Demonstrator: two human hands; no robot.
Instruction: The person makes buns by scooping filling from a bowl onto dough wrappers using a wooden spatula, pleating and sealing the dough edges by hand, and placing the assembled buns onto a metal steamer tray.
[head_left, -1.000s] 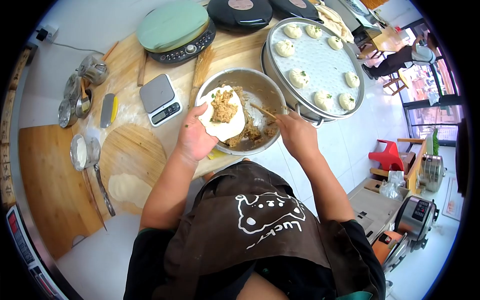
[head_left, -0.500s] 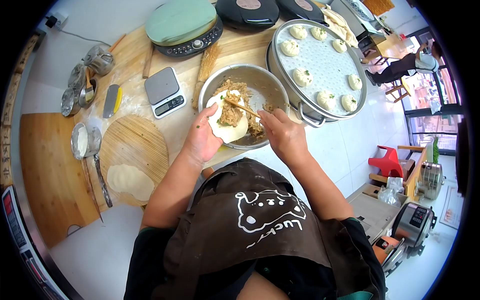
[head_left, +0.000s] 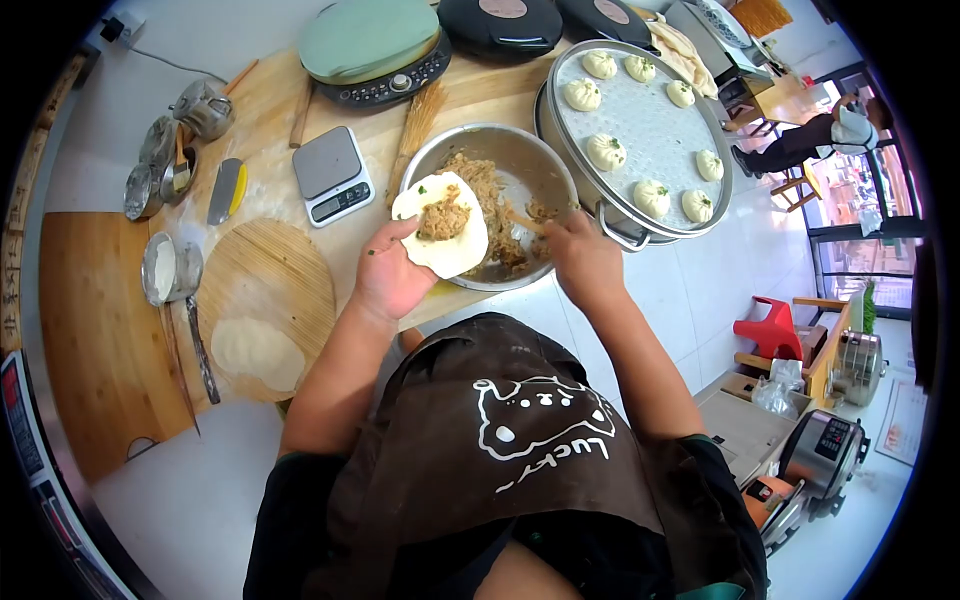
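Note:
My left hand (head_left: pixel 393 275) holds a round dough wrapper (head_left: pixel 456 254) at its edge, above the near left of a steel bowl (head_left: pixel 552 165). A mound of minced filling (head_left: pixel 443 219) with green bits sits on the wrapper. My right hand (head_left: pixel 586 262), closed over the bowl's right rim, grips a wooden spatula (head_left: pixel 524 222) whose tip is down by the filling mix (head_left: pixel 478 180) in the bowl. A green fleck sticks to my left thumb.
A steamer tray (head_left: pixel 640 125) with several buns stands right of the bowl. Left are a kitchen scale (head_left: pixel 330 175), a scraper (head_left: pixel 227 192), a round board (head_left: pixel 270 265) with dough wrappers (head_left: pixel 255 352), and a flour ladle (head_left: pixel 172 270). Electric griddles (head_left: pixel 370 45) stand behind. A person (head_left: pixel 820 135) is far right.
The spatula has come off the wrapper and down into the bowl, with my right hand moving right. The wrapper has tilted and shifted slightly left, its filling now uncovered.

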